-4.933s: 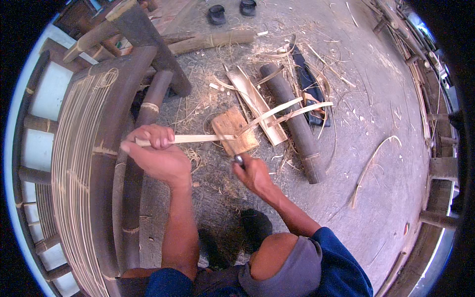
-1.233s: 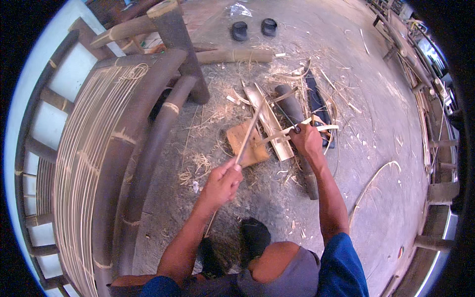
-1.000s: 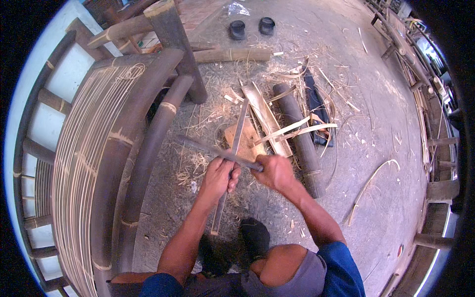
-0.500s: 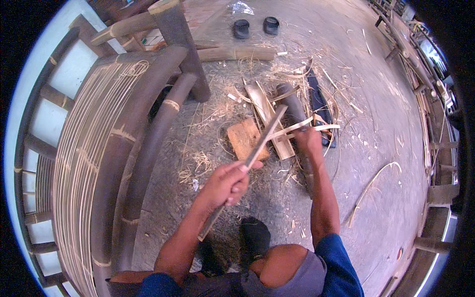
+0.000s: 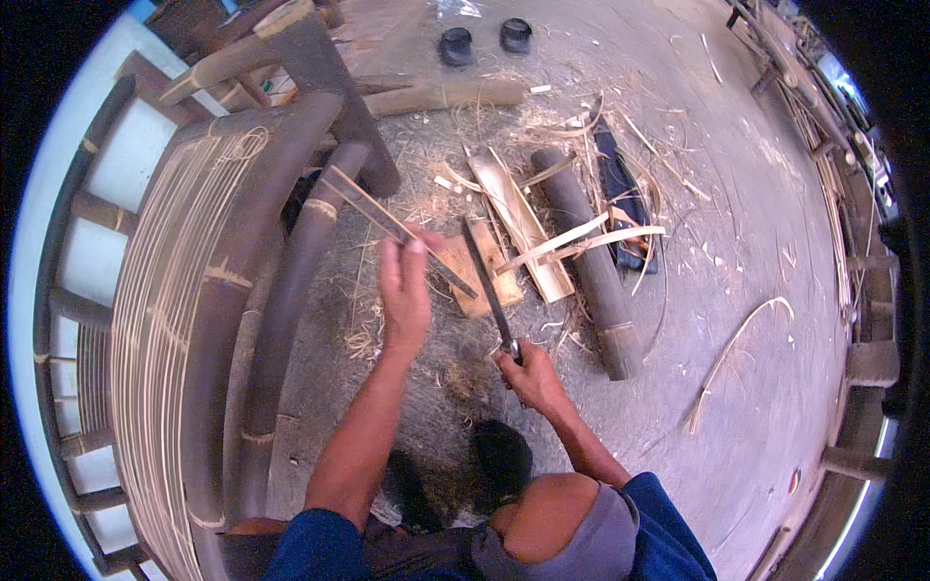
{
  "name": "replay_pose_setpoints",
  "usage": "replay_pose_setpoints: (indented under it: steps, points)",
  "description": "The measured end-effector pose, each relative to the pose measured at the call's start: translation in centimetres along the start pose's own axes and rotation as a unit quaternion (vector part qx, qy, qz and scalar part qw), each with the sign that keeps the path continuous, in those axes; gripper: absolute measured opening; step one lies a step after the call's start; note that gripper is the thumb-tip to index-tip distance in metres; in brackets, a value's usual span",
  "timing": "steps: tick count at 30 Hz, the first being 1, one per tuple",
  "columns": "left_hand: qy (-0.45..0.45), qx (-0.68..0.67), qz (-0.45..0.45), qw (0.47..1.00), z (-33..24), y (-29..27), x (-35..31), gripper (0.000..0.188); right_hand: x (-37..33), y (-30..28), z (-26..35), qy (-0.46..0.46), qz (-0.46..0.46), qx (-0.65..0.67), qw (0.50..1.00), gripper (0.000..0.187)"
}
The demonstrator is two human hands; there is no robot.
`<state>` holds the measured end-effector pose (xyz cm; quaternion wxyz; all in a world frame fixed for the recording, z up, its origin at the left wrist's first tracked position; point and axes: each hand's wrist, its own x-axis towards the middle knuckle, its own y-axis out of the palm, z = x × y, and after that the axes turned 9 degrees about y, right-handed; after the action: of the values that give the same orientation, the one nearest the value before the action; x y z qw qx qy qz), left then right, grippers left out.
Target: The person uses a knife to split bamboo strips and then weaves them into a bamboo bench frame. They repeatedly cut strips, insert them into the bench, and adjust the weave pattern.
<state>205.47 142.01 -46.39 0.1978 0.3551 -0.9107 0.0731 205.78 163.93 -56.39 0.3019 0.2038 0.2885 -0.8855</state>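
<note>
Holding bamboo strip above left grip.

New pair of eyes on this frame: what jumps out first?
Dead centre, the left hand lifts a thin bamboo strip while the right hand grips a long knife pointing at a wooden block. Thick dark bamboo poles fill the left; shavings and a bamboo log lie to the right.

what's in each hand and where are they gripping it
The left hand grips a bamboo strip near its lower end. The right hand holds a long knife by its handle.
</note>
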Motion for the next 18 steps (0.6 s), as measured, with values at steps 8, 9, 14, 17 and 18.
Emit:
replay_pose_setpoints:
  steps: [8, 9, 14, 17, 18]
  points:
    - [0.054, -0.198, -0.157, 0.966, -6.4, -1.4, 5.2, 0.032, -1.3, -0.1, 3.8, -0.073, -0.022, -0.068, 0.995, 0.034]
    - [0.066, -0.208, -0.169, 0.961, -6.5, -1.1, 5.0, 0.036, -1.4, -0.2, 4.9, -0.065, -0.025, -0.085, 0.994, 0.033]
    - [0.071, -0.204, -0.167, 0.962, -6.4, 0.3, 3.1, 0.048, -2.2, -0.5, 9.4, -0.201, -0.030, -0.015, 0.979, 0.033]
    - [0.086, -0.174, -0.169, 0.966, -6.3, 0.5, 2.3, 0.055, -1.9, -0.1, 11.0, -0.206, -0.024, -0.027, 0.978, 0.030]
    - [0.098, -0.168, -0.158, 0.968, -6.3, 0.4, 2.1, 0.057, -1.8, 0.2, 11.3, -0.182, -0.005, -0.050, 0.982, 0.029]
